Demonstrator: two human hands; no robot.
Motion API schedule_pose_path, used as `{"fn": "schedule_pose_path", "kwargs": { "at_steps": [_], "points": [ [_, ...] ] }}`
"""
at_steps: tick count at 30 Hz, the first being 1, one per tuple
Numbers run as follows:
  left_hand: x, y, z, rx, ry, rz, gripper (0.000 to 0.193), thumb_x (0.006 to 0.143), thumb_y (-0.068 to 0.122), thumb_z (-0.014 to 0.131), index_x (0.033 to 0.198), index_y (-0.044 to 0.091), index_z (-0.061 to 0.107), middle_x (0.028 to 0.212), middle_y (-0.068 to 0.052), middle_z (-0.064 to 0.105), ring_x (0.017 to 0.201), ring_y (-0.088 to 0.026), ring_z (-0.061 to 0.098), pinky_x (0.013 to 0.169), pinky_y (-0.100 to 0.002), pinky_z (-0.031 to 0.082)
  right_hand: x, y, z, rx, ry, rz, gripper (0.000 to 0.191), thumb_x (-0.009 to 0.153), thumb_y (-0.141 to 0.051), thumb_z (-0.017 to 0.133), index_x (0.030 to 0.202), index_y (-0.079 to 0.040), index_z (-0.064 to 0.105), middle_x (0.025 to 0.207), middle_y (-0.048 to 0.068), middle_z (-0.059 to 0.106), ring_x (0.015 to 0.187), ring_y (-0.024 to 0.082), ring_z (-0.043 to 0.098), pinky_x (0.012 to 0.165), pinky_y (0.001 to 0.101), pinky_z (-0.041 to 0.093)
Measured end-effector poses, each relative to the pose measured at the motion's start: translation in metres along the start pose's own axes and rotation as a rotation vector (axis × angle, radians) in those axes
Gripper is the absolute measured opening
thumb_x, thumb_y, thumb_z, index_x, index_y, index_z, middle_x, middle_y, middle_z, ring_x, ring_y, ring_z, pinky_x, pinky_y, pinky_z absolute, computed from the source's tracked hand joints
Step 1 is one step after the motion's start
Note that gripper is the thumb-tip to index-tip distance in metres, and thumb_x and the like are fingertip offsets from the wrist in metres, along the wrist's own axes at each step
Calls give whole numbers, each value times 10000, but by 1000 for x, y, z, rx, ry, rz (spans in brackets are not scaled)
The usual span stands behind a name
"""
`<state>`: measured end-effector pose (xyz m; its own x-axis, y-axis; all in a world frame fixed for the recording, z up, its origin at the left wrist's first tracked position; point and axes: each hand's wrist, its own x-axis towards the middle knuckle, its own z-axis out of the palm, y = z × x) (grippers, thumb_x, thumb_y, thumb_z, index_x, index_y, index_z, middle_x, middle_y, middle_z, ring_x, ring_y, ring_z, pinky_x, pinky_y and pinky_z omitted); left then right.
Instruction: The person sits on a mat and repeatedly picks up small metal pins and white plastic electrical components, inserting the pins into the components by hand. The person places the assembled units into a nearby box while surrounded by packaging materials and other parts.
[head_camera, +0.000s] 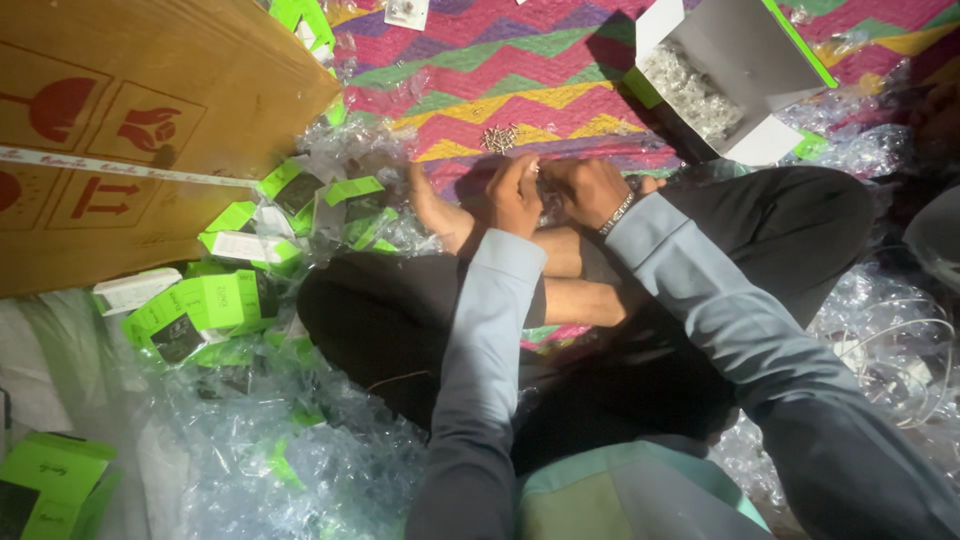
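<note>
Screws (500, 137) lie beyond both hands; fingers curled together, anything pinched is hidden

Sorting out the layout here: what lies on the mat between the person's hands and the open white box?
In the head view, bare zigzag mat and a small pile of screws lie between the hands and the box.

Two hands, left hand (513, 195) and right hand (590, 188), are counted, with one brown carton (130, 130), one open white box (725, 75), one screw pile (500, 137) and many green packets (205, 300).
</note>
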<state>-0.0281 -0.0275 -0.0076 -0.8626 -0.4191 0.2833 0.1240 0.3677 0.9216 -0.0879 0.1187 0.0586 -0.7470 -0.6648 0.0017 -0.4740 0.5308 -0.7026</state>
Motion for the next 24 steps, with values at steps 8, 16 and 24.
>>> {"fn": "schedule_pose_path", "kwargs": {
  "at_steps": [8, 16, 24],
  "points": [
    [-33, 33, 15, -10, -150, 120, 151, 1002, 27, 603, 1125, 51, 687, 1036, -153, 721, 969, -314, 719, 850, -399, 592, 21, 55, 14, 74, 272, -20, 224, 883, -50, 687, 1094, -48, 763, 932, 199, 736, 800, 328, 741, 712, 411, 583],
    [-27, -26, 31, -551, 100, -505, 187, 1004, 97, 680, 1157, -11, 688, 921, -46, 695, 799, -121, 603, 709, -303, 490, 13, 49, 13, 761, 71, 196, 194, 984, -147, 770, 1068, 23, 729, 920, 14, 709, 824, 73, 626, 724, 261, 515],
    [-17, -22, 17, -1078, 93, -750, 174, 989, 57, 693, 1138, -29, 712, 976, -62, 718, 812, -120, 624, 737, -254, 508, 16, 22, 12, 784, 29, 270, 189, 997, -176, 743, 972, 10, 730, 856, 46, 751, 744, 72, 677, 673, 245, 536]
  ]
}}
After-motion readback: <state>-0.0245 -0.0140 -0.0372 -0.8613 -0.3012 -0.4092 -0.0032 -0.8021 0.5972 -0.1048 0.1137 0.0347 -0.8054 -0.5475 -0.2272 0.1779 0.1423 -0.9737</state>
